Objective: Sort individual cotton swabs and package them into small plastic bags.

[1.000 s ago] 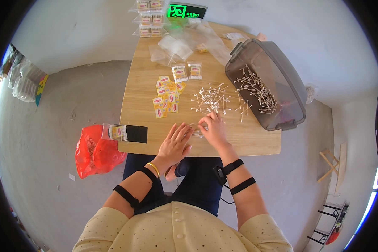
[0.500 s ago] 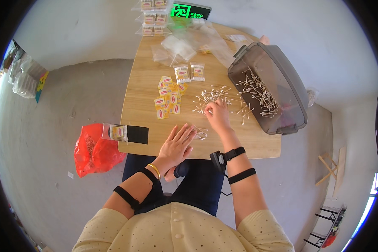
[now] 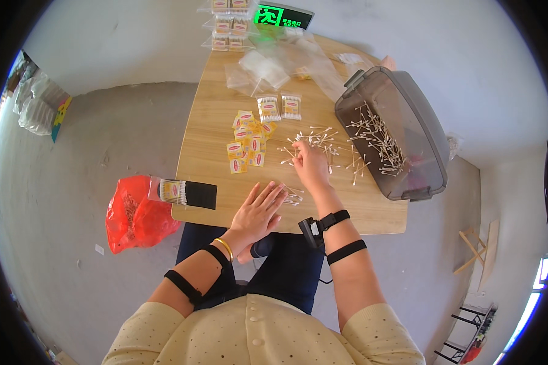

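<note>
My left hand (image 3: 256, 210) lies flat near the table's front edge, fingers stretched out together. Its fingertips rest over a small bunch of cotton swabs (image 3: 293, 196), partly hidden beneath them. My right hand (image 3: 312, 165) is at the near left side of a loose, scattered pile of cotton swabs (image 3: 324, 139). Thumb and fingers are pinched on a cotton swab there, which the fingers mostly hide. Left of the pile lie overlapping yellow-and-white printed cards (image 3: 249, 143). Two filled swab packets (image 3: 268, 108) sit just beyond them.
A grey translucent bin (image 3: 429, 143) tilts on its side at the right, with swabs (image 3: 377, 143) inside. Clear plastic bags (image 3: 265, 67) lie at the back. Stacked packets (image 3: 230, 25) stand behind. At the left edge are a black pad (image 3: 201, 195), a swab packet (image 3: 173, 191) and a red bag (image 3: 141, 213).
My right hand has shifted slightly left and toward me along the swab pile. My left hand stays flat in the same place. The whole view has moved a little.
</note>
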